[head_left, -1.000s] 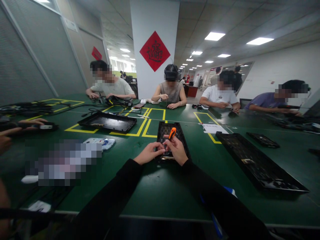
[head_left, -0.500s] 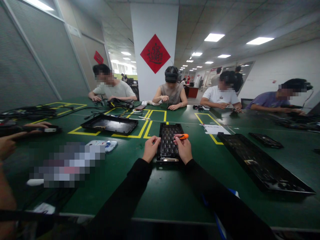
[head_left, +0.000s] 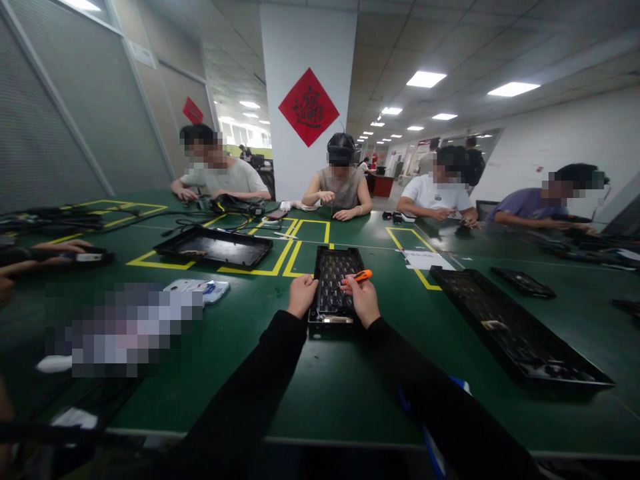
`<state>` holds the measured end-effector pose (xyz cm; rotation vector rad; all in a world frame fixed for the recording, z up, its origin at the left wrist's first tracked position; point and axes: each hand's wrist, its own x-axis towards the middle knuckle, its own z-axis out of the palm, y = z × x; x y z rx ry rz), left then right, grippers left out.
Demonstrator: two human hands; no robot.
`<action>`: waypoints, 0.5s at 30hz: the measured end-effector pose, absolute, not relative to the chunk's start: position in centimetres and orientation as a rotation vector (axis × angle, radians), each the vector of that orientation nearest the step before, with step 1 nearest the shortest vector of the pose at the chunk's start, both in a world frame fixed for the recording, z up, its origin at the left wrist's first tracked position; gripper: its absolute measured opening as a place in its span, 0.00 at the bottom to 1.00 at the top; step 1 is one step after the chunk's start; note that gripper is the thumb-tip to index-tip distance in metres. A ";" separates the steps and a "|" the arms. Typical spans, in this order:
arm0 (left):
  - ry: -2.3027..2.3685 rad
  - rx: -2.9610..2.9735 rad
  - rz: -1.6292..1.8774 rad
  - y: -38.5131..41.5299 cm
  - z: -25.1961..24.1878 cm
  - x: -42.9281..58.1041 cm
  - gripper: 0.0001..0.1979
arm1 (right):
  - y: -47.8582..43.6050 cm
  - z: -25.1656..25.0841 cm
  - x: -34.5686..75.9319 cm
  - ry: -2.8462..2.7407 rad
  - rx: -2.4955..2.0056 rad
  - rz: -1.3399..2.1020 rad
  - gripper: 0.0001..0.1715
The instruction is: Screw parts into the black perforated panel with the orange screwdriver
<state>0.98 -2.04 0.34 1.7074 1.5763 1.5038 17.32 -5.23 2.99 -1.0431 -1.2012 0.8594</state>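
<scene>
A black rectangular tray-like part (head_left: 334, 319) with rows of small shiny shapes inside lies on the green table, its long side pointing away from me. My left hand (head_left: 302, 296) is closed at its left edge, thumb and fingers pressed together; whether anything small is pinched there is hidden. Over the part's right side, my right hand (head_left: 366, 301) is closed around an orange-handled tool (head_left: 363, 275). The handle points up to the right, and the tool's tip cannot be made out against the dark part.
A long black tray (head_left: 515, 327) lies at the right, beside a smaller black panel (head_left: 523, 283). Another black tray (head_left: 215, 247) is at the back left, near cables. White paper (head_left: 428, 260) lies beyond. Several people work around the green table (head_left: 320, 407).
The view has shifted slightly. My left fingers have curled in more, and my right hand with the orange tool has turned a little, lying slightly further left.
</scene>
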 end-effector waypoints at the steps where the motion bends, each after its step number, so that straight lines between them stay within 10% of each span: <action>1: 1.574 1.710 1.503 -2.0 0.3 1.0 0.17 | -5.3 3.0 17.3 -1.196 -1.042 0.867 0.19; 15: 1.541 1.682 1.500 -2.1 0.4 1.0 0.18 | -5.1 2.8 17.2 -1.218 -1.039 0.894 0.19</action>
